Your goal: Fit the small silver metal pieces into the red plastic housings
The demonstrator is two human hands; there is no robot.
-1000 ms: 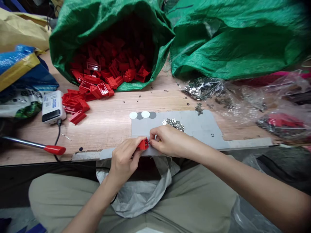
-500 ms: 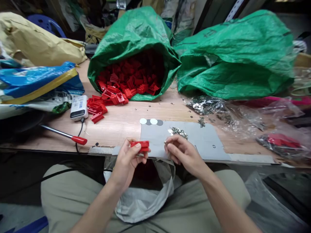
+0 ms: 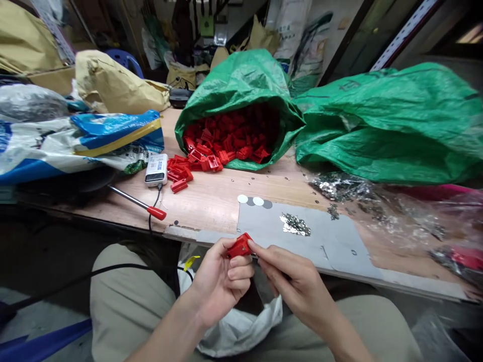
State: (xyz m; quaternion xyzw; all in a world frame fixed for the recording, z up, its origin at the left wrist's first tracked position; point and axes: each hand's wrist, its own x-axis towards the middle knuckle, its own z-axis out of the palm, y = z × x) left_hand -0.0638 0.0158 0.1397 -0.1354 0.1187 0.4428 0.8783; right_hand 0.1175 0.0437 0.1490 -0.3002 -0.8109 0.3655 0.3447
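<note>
My left hand [image 3: 223,281] is closed around a small red plastic part [image 3: 239,247], held just in front of the table edge above my lap. My right hand [image 3: 290,281] has its fingertips pinched against the right side of that same part; whether a tiny metal piece is between them I cannot make out. A small heap of shiny metal clips [image 3: 295,224] lies on the grey mat [image 3: 332,241] just beyond my hands. An open green sack [image 3: 241,80] full of red plastic parts [image 3: 234,133] lies on the table behind, with loose ones [image 3: 180,173] spilled out.
A second green sack [image 3: 385,125] lies at the right, clear plastic bags of metal clips [image 3: 377,201] in front of it. At the left are a blue-and-white bag [image 3: 75,146], a white power bank [image 3: 156,170] and a red-handled tool [image 3: 139,202]. A white bag [image 3: 234,327] hangs open between my knees.
The view has tilted up and back. My hands drew off the mat toward my lap; the right hand, apart half a second ago, is back against the red part.
</note>
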